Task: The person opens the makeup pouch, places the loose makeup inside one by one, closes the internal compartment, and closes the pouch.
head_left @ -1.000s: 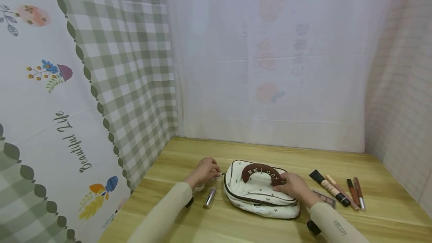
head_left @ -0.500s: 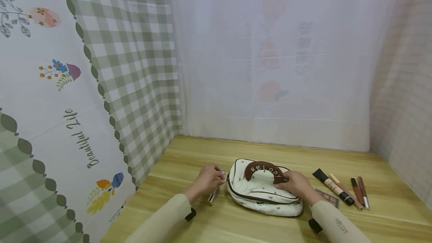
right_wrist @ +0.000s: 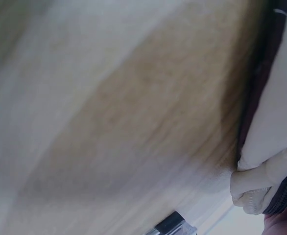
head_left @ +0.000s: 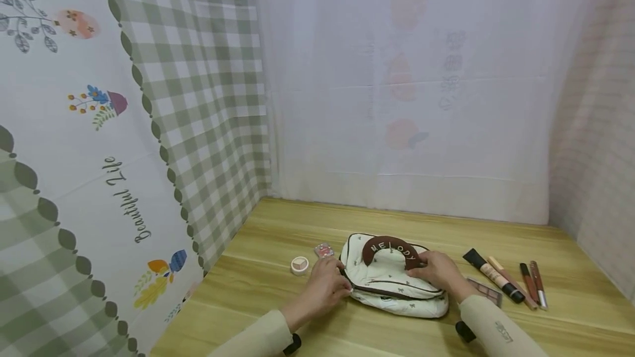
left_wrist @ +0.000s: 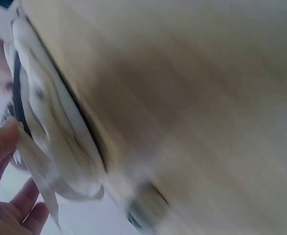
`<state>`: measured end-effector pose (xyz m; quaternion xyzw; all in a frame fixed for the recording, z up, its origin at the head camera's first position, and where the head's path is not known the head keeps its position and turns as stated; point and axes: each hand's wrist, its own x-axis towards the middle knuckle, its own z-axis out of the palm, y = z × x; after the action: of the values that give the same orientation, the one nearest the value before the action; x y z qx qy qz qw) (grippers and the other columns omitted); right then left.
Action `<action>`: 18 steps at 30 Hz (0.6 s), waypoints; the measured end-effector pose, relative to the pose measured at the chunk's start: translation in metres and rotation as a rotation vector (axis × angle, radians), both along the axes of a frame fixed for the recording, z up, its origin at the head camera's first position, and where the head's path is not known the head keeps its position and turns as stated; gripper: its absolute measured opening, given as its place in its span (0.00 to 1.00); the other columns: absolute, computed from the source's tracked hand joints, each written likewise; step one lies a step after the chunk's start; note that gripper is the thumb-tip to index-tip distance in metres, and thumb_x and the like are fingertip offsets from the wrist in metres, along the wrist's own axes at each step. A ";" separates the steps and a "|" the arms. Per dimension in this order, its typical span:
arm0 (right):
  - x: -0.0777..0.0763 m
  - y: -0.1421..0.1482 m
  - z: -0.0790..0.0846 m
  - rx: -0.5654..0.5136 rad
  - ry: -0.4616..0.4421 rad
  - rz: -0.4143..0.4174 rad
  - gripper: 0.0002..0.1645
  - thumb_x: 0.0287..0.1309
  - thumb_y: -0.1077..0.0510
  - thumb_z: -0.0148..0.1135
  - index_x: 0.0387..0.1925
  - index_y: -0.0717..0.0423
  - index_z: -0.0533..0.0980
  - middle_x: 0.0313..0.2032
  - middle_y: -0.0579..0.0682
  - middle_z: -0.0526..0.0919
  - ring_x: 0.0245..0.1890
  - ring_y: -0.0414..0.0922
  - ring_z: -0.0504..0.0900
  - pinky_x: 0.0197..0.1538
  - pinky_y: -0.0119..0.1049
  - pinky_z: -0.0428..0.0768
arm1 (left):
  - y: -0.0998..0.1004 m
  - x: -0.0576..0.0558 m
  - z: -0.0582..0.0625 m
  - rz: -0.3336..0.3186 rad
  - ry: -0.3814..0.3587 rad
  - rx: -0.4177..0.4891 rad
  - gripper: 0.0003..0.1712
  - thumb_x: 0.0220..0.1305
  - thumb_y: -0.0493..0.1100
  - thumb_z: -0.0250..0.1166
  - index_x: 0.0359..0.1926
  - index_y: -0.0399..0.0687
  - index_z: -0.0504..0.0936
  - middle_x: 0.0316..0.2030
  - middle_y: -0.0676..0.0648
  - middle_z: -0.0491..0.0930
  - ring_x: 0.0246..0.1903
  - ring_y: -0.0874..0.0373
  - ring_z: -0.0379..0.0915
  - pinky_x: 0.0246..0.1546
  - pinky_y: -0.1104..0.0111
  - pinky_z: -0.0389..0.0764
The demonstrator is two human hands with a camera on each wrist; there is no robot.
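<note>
A cream cosmetic bag (head_left: 397, 288) with small bow prints and dark piping lies on the table. My right hand (head_left: 440, 273) holds the right end of its brown "MELODY" handle (head_left: 389, 243). At the bag's front left corner, my left hand (head_left: 324, 290) pinches the zipper pull. In the left wrist view, a pale ribbon (left_wrist: 40, 169) hangs from the pinch beside the dark zipper (left_wrist: 19, 95). The zipper runs along the bag's front side. Only a bit of the right hand (right_wrist: 279, 225) shows in the right wrist view.
Left of the bag lie a round three-colour compact (head_left: 300, 265) and a small pink-patterned packet (head_left: 324, 250). To its right are an eyeshadow palette (head_left: 486, 291), a foundation tube (head_left: 491, 274) and several slim makeup tubes (head_left: 529, 282). Cloth curtains (head_left: 213, 98) enclose the wooden table (head_left: 292, 225).
My left hand has moved from the bag's left end round to its front left corner, pulling the zipper along. The compact and packet are uncovered; the silver tube is hidden. The right hand stays on the handle.
</note>
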<state>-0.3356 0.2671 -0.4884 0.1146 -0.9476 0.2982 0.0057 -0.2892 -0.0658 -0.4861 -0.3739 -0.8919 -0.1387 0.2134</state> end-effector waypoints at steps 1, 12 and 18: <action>0.000 0.000 0.000 0.003 0.000 0.000 0.28 0.52 0.46 0.75 0.48 0.62 0.83 0.43 0.56 0.85 0.47 0.61 0.81 0.50 0.59 0.77 | 0.004 0.003 0.000 0.010 0.016 -0.020 0.04 0.59 0.51 0.70 0.30 0.60 0.89 0.49 0.47 0.77 0.53 0.53 0.68 0.59 0.56 0.66; -0.001 0.001 0.000 0.009 0.011 -0.003 0.24 0.52 0.45 0.75 0.44 0.58 0.84 0.41 0.54 0.86 0.45 0.59 0.82 0.48 0.58 0.78 | 0.064 0.009 0.008 -0.001 0.057 -0.162 0.04 0.63 0.53 0.68 0.33 0.66 0.89 0.54 0.51 0.75 0.59 0.55 0.64 0.65 0.45 0.63; -0.003 0.000 -0.002 0.016 0.022 -0.005 0.22 0.52 0.47 0.75 0.43 0.57 0.85 0.42 0.54 0.86 0.44 0.57 0.82 0.46 0.56 0.78 | 0.097 0.000 0.005 -0.007 0.130 -0.211 0.03 0.62 0.54 0.69 0.32 0.71 0.89 0.51 0.54 0.74 0.58 0.58 0.65 0.64 0.47 0.64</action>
<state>-0.3383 0.2673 -0.4904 0.1153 -0.9501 0.2893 0.0159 -0.2888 0.0308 -0.4811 -0.4054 -0.8846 -0.0203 0.2296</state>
